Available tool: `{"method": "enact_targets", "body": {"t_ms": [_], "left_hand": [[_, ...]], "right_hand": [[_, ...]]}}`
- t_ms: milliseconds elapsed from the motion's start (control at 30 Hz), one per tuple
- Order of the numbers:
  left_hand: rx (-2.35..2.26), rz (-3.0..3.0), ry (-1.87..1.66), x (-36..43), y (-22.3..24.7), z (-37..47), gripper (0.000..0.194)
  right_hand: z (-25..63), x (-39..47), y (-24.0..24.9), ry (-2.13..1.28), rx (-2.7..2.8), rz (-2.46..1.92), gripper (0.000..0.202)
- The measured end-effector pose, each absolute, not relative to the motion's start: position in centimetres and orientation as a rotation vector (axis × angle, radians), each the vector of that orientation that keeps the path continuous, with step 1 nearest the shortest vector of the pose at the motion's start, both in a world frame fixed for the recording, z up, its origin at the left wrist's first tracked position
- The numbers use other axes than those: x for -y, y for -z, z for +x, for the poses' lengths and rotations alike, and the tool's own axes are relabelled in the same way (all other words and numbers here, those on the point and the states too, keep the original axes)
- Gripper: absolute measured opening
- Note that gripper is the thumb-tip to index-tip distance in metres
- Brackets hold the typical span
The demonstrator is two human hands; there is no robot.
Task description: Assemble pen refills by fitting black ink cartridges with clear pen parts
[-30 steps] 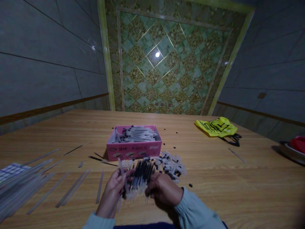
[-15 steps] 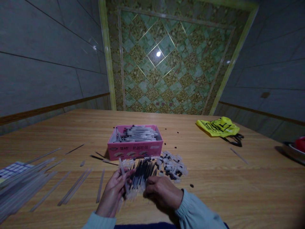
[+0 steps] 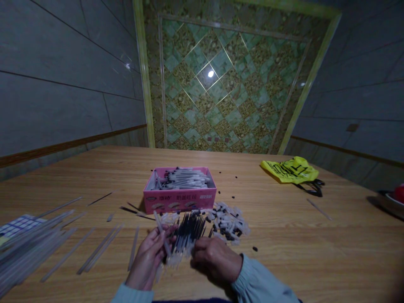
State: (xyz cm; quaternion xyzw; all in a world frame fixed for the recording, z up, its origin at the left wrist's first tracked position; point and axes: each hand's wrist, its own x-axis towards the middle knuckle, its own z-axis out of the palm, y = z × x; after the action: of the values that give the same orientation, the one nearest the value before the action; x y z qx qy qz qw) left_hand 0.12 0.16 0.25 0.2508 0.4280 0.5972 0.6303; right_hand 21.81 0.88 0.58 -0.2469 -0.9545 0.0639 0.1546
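The bundle of pen refills (image 3: 186, 237) sits just in front of the pink box (image 3: 179, 200), fanned out with its dark ends pointing toward the box. The left hand (image 3: 148, 259) is curled round the bundle's left side, with one single clear tube (image 3: 162, 233) pinched upright between thumb and fingers. The right hand (image 3: 216, 263) is closed over the bundle's right side, knuckles up (whether its fingertips pinch one refill or just press the lot, I cannot tell). The pink box holds more tubes lying flat, its walls standing higher than they do. Right of the box's front corner lies a heap of small caps (image 3: 229, 221), close to the right hand. Left of the box, long clear tubes (image 3: 47, 248) are strewn toward the table edge. Well to the right of the box the wooden table (image 3: 315, 252) is bare, out to the yellow bag (image 3: 290, 170).
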Motion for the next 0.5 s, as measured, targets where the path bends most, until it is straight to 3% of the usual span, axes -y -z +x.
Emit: {"method": "enact_targets", "body": {"t_ms": [167, 300, 500], "left_hand": [[-1.039, 0.574, -1.399, -0.3, -0.1, -0.1, 0.025], [-1.062, 0.436, -1.461, -0.3, -0.1, 0.0, 0.012], [-0.997, 0.296, -1.456, -0.7, 0.4, 0.1, 0.015]], "right_hand": [[21.8, -0.7, -1.1, -0.135, 2.470, -0.692, 0.010], [21.7, 0.6, -1.9, -0.304, 2.009, -0.580, 0.016], [20.9, 3.1, -1.2, -0.459, 1.618, -0.589, 0.019]]}}
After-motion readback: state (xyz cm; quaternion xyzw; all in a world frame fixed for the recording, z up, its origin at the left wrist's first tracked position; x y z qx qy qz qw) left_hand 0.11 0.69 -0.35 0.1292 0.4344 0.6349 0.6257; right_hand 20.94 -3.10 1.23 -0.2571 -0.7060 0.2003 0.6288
